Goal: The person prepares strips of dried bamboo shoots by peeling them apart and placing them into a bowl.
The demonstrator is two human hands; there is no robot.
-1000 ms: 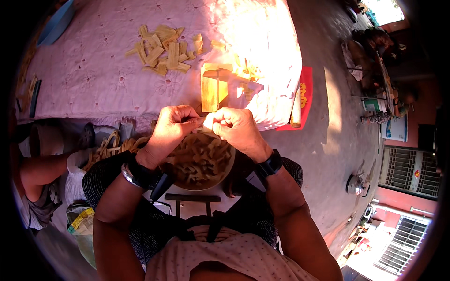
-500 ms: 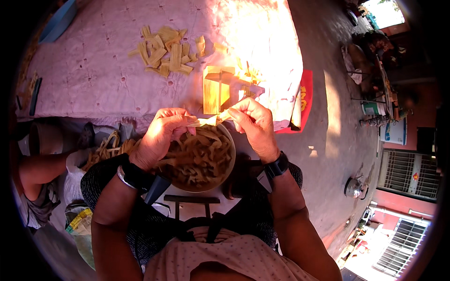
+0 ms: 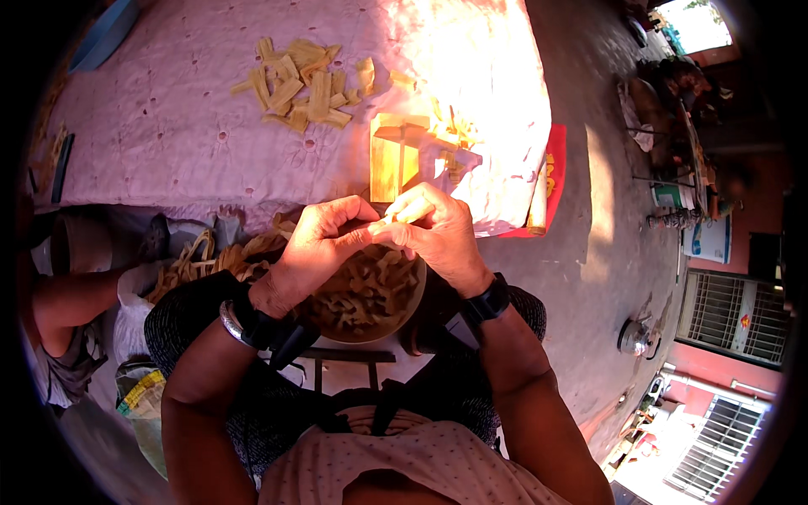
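Note:
Over a bowl [image 3: 422,290] at my lap, my left hand [image 3: 316,244] and my right hand [image 3: 446,244] meet at the fingertips. Both pinch a short, pale yellow fibrous strip [image 3: 392,219], mostly covered by the fingers. Loose curled strips [image 3: 362,295] of similar stuff fill the bowl. Just beyond my fingers, on the table edge, stands a yellow wooden block-like device [image 3: 385,168] with a darker bar across it. Farther back lies a pile of flat, short pale yellow pieces [image 3: 318,94].
A pink quilted cloth [image 3: 168,126] covers the table, sunlit at its right. A blue basin [image 3: 105,38] sits far left. Red material [image 3: 556,172] hangs at the right edge. Left of me are a white sack [image 3: 132,307], long strips [image 3: 198,265] and another person's leg [image 3: 76,303].
My hands have come together from apart. The strip, earlier stretched between them in plain sight, is now bunched and mostly hidden in my fingertips.

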